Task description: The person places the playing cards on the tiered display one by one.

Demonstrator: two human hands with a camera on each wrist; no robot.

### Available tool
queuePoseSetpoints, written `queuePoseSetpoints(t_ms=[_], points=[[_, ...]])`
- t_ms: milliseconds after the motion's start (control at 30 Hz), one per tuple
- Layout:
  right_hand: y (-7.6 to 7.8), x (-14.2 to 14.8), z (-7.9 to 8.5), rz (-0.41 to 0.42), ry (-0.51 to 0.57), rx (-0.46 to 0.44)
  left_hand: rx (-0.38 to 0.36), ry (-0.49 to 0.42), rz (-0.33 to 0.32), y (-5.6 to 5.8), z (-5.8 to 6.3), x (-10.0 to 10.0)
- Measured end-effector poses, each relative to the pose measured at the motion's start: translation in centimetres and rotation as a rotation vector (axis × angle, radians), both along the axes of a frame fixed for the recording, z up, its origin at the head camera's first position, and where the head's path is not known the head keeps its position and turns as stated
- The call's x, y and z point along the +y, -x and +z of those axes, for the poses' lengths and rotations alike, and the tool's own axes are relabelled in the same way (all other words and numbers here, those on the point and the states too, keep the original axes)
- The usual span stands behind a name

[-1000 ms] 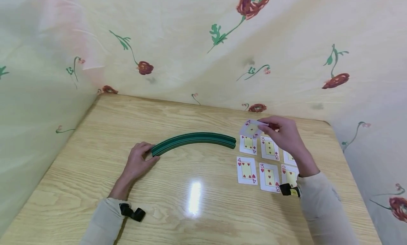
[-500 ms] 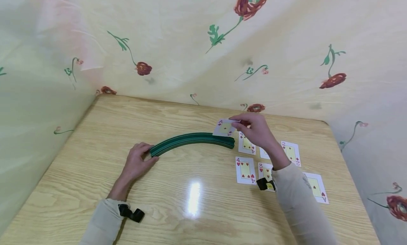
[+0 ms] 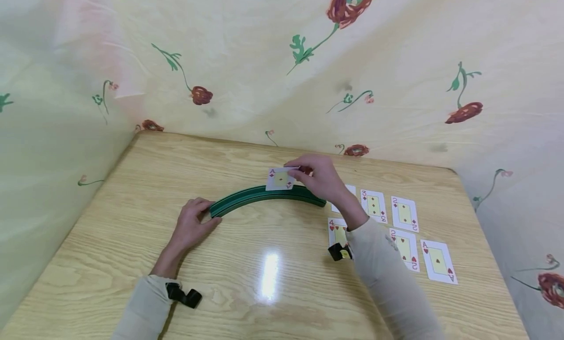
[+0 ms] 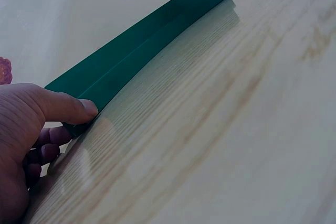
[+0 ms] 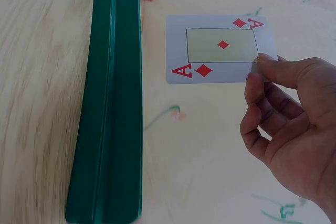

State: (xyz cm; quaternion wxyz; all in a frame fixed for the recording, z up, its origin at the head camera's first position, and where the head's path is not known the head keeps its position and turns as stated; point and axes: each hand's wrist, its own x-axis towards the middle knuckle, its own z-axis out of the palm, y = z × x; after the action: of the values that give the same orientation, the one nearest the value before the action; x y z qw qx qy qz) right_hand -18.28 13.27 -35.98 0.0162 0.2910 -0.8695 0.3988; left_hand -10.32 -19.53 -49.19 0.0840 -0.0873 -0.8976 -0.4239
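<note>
A curved green playing card holder [image 3: 246, 197] lies on the table, its grooved strip bowed toward the back. My left hand [image 3: 190, 225] grips its left end, and the left wrist view has the thumb [image 4: 86, 109] on the front face with the other fingers curled behind. Between thumb and fingers of my right hand [image 3: 320, 178] is the ace of diamonds [image 3: 278, 179], pinched at one short edge. The card is face toward me and overlaps the holder's back edge in the head view. In the right wrist view, the ace [image 5: 215, 45] shows apart from the holder [image 5: 118, 103].
Two rows of face-up cards lie at the right, including the three of diamonds [image 3: 373, 206], two of diamonds [image 3: 404, 214], four of hearts [image 3: 337, 232] and ace of hearts [image 3: 438, 261]. My right forearm hides some cards. Flowered cloth [image 3: 246, 85] hangs behind the wooden table [image 3: 220, 281].
My right hand has carried the ace of diamonds leftward, from over the diamond row to the middle of the card holder. My left hand has stayed on the holder's end.
</note>
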Motion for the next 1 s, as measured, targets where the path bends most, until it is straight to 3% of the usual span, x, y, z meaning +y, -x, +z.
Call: queuePoseSetpoints(t_ms=[767,1000], points=[[0.3,-8.5,-0.2,0.170,-0.026,-0.061,-0.046,-0.005,0.013,0.0,0.1,0.1],[0.4,-10.2,-0.3,0.188,-0.040,-0.099,-0.039,-0.003,0.009,0.1,0.1,0.0]])
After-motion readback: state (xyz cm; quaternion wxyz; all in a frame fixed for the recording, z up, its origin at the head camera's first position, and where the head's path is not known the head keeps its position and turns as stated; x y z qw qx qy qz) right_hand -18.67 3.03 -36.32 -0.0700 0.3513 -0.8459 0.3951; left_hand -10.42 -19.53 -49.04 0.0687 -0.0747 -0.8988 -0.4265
